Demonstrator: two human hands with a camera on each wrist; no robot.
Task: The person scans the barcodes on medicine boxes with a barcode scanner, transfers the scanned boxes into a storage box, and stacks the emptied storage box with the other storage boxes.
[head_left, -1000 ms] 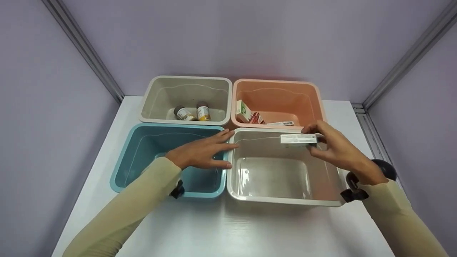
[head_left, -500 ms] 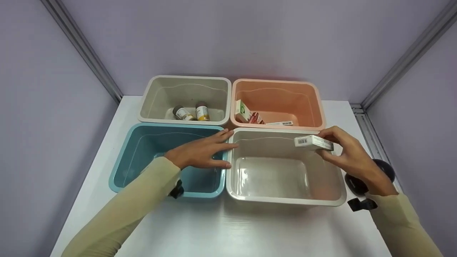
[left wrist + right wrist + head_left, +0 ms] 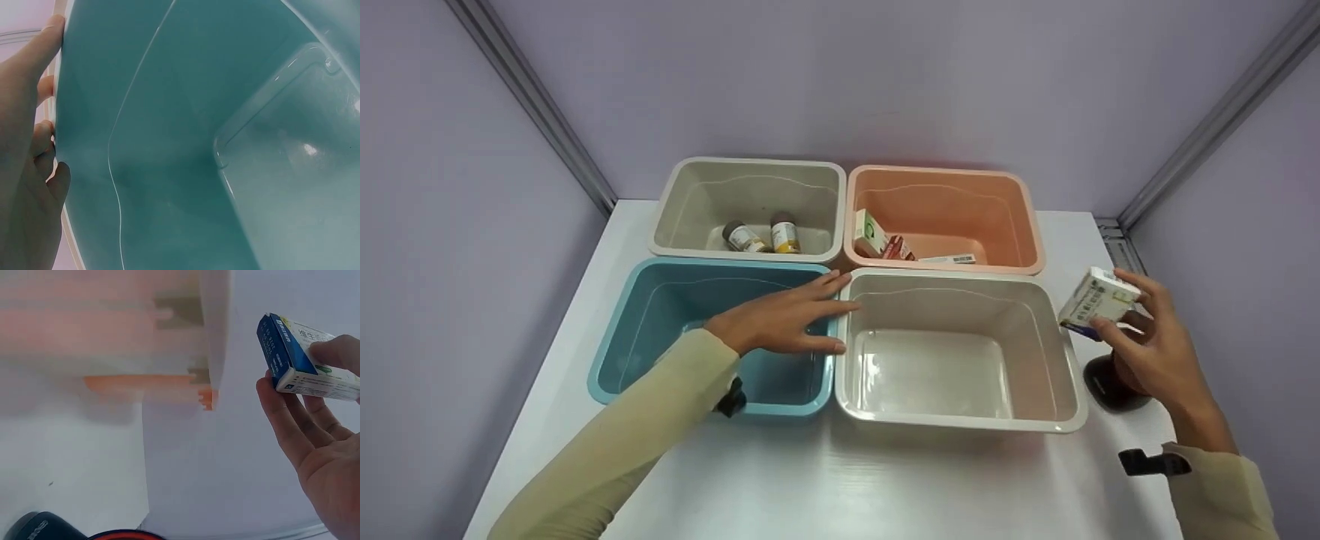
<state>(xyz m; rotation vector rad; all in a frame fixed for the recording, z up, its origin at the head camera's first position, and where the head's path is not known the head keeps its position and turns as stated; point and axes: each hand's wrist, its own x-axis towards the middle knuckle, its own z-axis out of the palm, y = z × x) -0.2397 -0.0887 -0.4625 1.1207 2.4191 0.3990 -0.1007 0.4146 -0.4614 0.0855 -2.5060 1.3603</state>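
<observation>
My right hand (image 3: 1166, 356) pinches a small medicine box (image 3: 1099, 301) between thumb and fingers, above the table right of the front grey bin (image 3: 960, 426). The right wrist view shows the box white with a blue end (image 3: 274, 346), thumb on top and fingers below. My left hand (image 3: 784, 319) lies with spread fingers over the adjoining rims of the teal bin (image 3: 712, 409) and the front grey bin. In the left wrist view, its fingers (image 3: 42, 48) touch the rim of the teal bin.
Two brown bottles with white labels (image 3: 785, 236) lie in the back grey bin (image 3: 682, 202). Several medicine boxes (image 3: 871, 234) are in the orange bin (image 3: 952, 199). A dark rounded object (image 3: 1110, 386) stands right of the front grey bin. Walls enclose the table.
My right hand has carried the medicine box rightward from over the front grey bin to beyond its right rim, turning the box on the way. My left hand has stayed put.
</observation>
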